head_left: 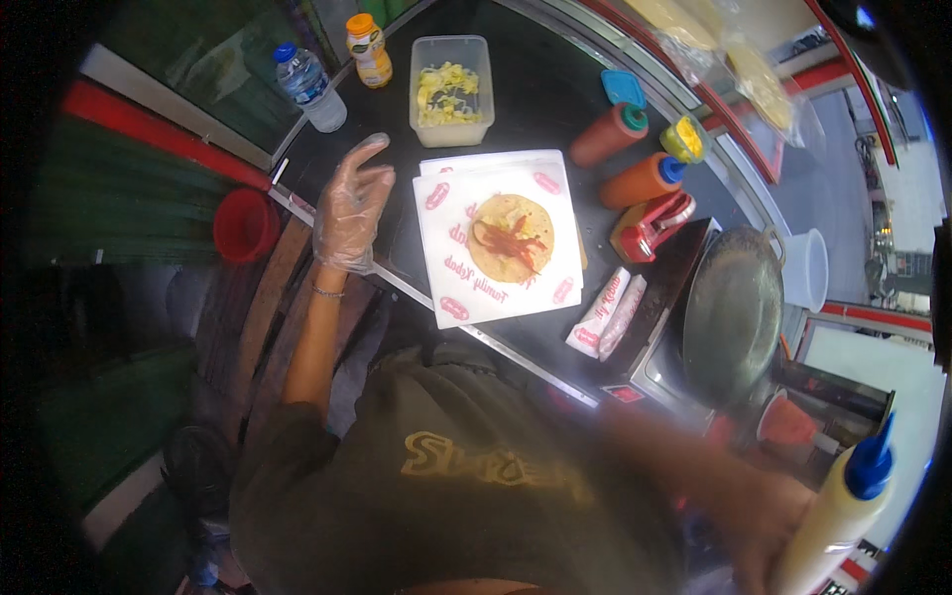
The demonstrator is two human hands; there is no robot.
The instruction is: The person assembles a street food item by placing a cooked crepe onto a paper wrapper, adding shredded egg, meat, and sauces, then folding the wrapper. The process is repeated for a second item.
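Observation:
My left hand (354, 210), in a clear plastic glove, is raised left of the paper with its fingers apart and nothing in them. A round flatbread (513, 264) lies on a stack of printed white paper sheets (443, 288). Red sauce, a sausage-like piece and some pale shreds top the flatbread. Down at the lower right, my right hand (778, 511) is smeared by motion beside a squeeze bottle of cream-coloured sauce (831, 526) with a blue nozzle cap. Whether its fingers grip the bottle cannot be made out.
Behind the paper stands a plastic tub of shredded greens (452, 134). A water bottle (310, 89) and an orange-capped bottle (370, 55) are at the far left. To the right are red (608, 137) and orange (640, 181) sauce bottles, wrapped rolls (607, 315) and a large round pan (734, 312).

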